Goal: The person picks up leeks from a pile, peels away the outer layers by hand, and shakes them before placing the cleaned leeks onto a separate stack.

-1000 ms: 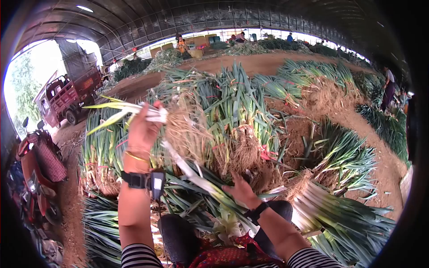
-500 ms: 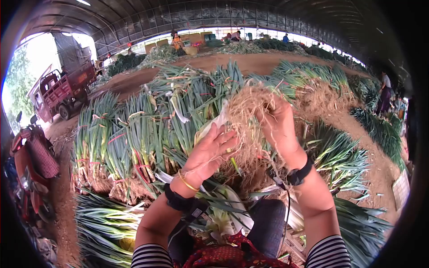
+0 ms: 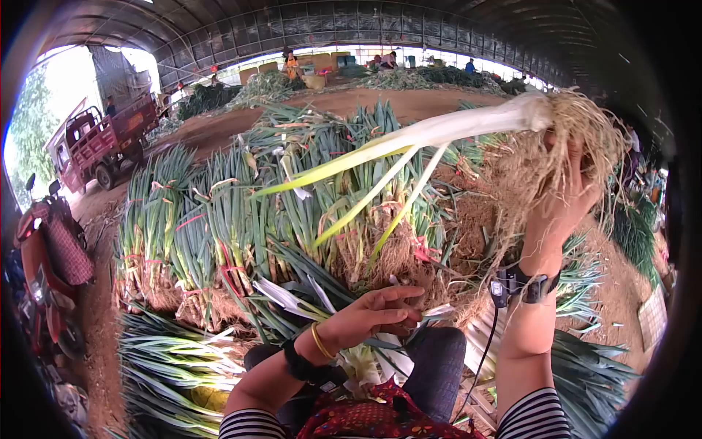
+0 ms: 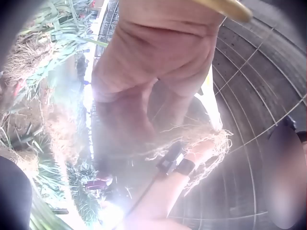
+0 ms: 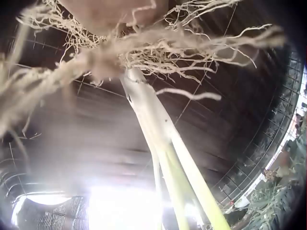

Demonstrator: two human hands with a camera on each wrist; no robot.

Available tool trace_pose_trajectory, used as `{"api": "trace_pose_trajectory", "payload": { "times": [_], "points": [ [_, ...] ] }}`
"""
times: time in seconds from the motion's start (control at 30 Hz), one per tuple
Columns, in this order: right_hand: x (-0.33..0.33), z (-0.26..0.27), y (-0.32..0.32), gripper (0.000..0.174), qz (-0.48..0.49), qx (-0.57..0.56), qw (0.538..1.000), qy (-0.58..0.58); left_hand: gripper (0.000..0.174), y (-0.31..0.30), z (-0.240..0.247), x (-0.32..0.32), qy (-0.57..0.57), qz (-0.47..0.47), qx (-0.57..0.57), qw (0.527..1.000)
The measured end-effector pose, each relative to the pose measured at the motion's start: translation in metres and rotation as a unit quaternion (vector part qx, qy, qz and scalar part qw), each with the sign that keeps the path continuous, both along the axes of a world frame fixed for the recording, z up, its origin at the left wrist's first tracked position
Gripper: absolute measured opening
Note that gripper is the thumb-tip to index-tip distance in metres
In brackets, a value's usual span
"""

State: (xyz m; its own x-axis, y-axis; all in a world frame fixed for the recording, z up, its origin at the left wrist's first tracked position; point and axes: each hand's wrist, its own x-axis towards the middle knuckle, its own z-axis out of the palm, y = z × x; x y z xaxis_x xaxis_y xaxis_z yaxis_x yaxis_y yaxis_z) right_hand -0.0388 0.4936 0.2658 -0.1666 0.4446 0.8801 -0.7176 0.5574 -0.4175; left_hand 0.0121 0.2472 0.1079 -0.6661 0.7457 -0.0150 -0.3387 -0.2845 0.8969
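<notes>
My right hand (image 3: 561, 208), raised at the right in the head view, grips a few leeks (image 3: 468, 124) by their root end. Their white shanks point left, ending in thin yellow-green leaves. Shaggy tan roots (image 3: 589, 139) hang over the fingers and partly hide them. The right wrist view shows the leeks' pale stems (image 5: 153, 115) stretching away below the roots. Low in the middle, above the lap, my left hand (image 3: 373, 314) has loosely bent fingers and no leek in it. Behind it lie loose leeks (image 3: 281, 298) with white stalks.
Tied leek bundles (image 3: 241, 234) stand in rows ahead. More leeks lie at lower left (image 3: 172, 366) and lower right (image 3: 585, 373). A red motorbike (image 3: 47, 285) and a red three-wheeled truck (image 3: 102, 143) stand at left. Several people are far back; a cord (image 3: 482, 358) hangs from my right wrist.
The leeks have gone from my left hand at the left, through both hands mid-view, to my right hand high at the right. My left hand has come away and dropped lower.
</notes>
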Motion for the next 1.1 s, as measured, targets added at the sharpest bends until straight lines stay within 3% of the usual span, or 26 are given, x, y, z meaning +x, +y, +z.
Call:
{"api": "trace_pose_trajectory", "payload": {
  "times": [0.4, 0.67, 0.87, 0.9, 0.93, 0.97, 1.0, 1.03, 1.1],
  "points": [
    [0.014, 0.015, 0.006, 0.027, 0.215, -0.161, 0.957, 0.11, 0.059, 0.012, 0.018, 0.011, 0.035, -0.049, 0.039, 0.997],
    [0.027, 0.015, -0.009, 0.023, 0.245, -0.17, 0.947, 0.117, 0.055, 0.018, 0.022, 0.011, 0.044, -0.064, 0.052, 0.996],
    [0.022, -0.007, -0.003, 0.025, 0.25, -0.147, 0.949, 0.126, 0.069, 0.026, 0.04, 0.01, 0.07, -0.054, 0.055, 0.995],
    [0.028, -0.015, -0.003, 0.03, 0.012, 0.0, 0.998, 0.063, 0.065, 0.028, 0.044, 0.009, 0.065, -0.038, 0.09, 0.993],
    [0.034, -0.023, -0.002, 0.035, -0.226, 0.147, 0.963, -0.004, 0.061, 0.029, 0.047, 0.007, 0.06, -0.022, 0.125, 0.99],
    [0.039, -0.031, -0.003, 0.04, -0.446, 0.282, 0.847, -0.071, 0.061, 0.03, 0.049, 0.004, 0.059, -0.022, 0.125, 0.99],
    [0.037, -0.042, -0.007, 0.043, -0.318, 0.185, 0.927, -0.071, 0.06, 0.03, 0.05, 0.0, 0.053, 0.017, 0.157, 0.986],
    [0.038, -0.053, -0.012, 0.043, -0.318, 0.186, 0.927, -0.071, 0.058, 0.03, 0.051, -0.005, 0.045, 0.056, 0.188, 0.98],
    [0.045, -0.074, -0.02, 0.039, -0.092, 0.079, 0.983, -0.135, 0.063, 0.026, 0.051, -0.013, 0.06, 0.09, 0.15, 0.983]
  ]
}}
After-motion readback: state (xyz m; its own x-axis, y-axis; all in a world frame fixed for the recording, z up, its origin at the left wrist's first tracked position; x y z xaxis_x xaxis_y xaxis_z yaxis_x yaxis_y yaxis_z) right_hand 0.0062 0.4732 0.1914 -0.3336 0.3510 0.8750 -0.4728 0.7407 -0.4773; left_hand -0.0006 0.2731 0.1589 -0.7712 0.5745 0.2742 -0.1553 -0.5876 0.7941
